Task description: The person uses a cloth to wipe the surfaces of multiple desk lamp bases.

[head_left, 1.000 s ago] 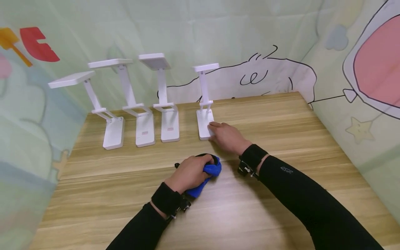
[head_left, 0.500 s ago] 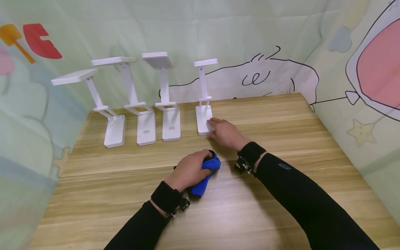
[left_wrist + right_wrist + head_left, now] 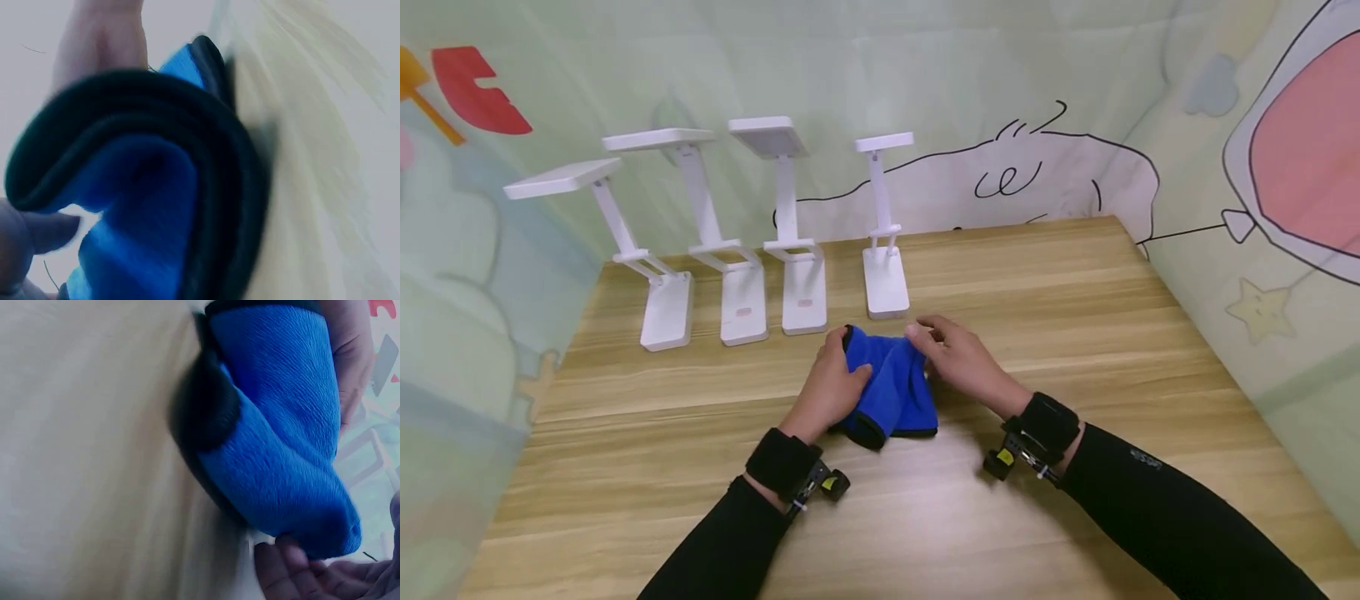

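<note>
A blue cloth with black edging (image 3: 891,383) is bunched and folded over the table's middle. My left hand (image 3: 831,387) grips its left side, thumb on the near face; in the left wrist view the cloth (image 3: 144,225) curls into a loop beside the thumb. My right hand (image 3: 962,358) is at the cloth's upper right corner. In the right wrist view its fingers (image 3: 284,569) touch the end of the cloth, while the thumb stands apart from it. Just beyond the cloth stands a white folding desk lamp (image 3: 886,283), which neither hand touches.
Several more white desk lamps stand in a row to the left, among them one with a tilted head (image 3: 805,292) and one at the far left (image 3: 667,312). The wooden table (image 3: 1037,275) ends at a printed fabric backdrop (image 3: 1000,67) behind and at both sides.
My right hand has left the lamp's base and come down to the cloth. The left hand has moved slightly left and up, and the cloth is more spread out. The lamp shifted back a little earlier.
</note>
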### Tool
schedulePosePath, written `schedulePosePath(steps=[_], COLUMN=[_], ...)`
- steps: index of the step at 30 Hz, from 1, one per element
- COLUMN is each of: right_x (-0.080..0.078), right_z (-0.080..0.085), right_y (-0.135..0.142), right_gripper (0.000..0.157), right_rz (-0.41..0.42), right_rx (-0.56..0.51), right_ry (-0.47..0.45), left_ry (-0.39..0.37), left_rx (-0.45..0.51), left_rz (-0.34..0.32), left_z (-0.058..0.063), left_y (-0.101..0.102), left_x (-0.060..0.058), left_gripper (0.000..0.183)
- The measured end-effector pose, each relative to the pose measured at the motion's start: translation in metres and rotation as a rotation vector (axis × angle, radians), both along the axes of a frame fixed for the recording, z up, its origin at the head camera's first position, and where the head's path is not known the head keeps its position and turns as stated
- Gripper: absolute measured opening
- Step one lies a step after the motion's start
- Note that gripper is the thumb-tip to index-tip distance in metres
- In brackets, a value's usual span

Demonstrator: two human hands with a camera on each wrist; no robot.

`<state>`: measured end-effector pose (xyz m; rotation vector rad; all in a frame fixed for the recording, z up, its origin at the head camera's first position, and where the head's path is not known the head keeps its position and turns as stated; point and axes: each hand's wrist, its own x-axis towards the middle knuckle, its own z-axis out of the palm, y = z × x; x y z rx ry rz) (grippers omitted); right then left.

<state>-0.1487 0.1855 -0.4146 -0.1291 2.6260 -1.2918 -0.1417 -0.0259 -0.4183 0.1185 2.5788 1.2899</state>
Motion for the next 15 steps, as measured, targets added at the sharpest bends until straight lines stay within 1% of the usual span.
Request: schedulePosePath(steps=[2,4,6,9,10,12,13,15], right_x=[0.006,0.012,0.018,0.026,0.028,0.033,0.036,0.039], right_z=[0.0,0.0,0.0,0.001,0.002,0.004,0.005,0.006], right_y=[-0.002,-0.004,-0.008,-0.012,-0.014,-0.018,-0.02,-0.023], right_gripper=[0.081,0.086,0.088,0.088,0.089,0.09,0.091,0.089], right_rz=[-0.002,0.001,-0.004,-0.059,-0.076,-0.088,-0.081,-0.039], right_rx=[0.025,0.076,0.133,0.246,0.292,0.353,0.373,0.383], right_ry=[-0.05,-0.055,-0.005,0.139,0.182,0.227,0.237,0.219], left_ry=[-0.023,-0.071,-0.136,-0.205,-0.212,-0.209,-0.202,-0.185], left_rx=[0.032,0.116,0.228,0.377,0.405,0.431,0.439,0.452], left_rz=[0.023,0.062,0.11,0.167,0.184,0.213,0.222,0.225], left_z=[-0.002,-0.003,-0.003,-0.002,-0.001,0.0,0.0,0.0], left_y=[-0.002,-0.002,-0.001,0.003,0.004,0.006,0.007,0.008], left_x=[0.0,0.001,0.003,0.004,0.005,0.006,0.007,0.008], left_gripper=[0.067,0.065,0.063,0.058,0.055,0.051,0.049,0.048])
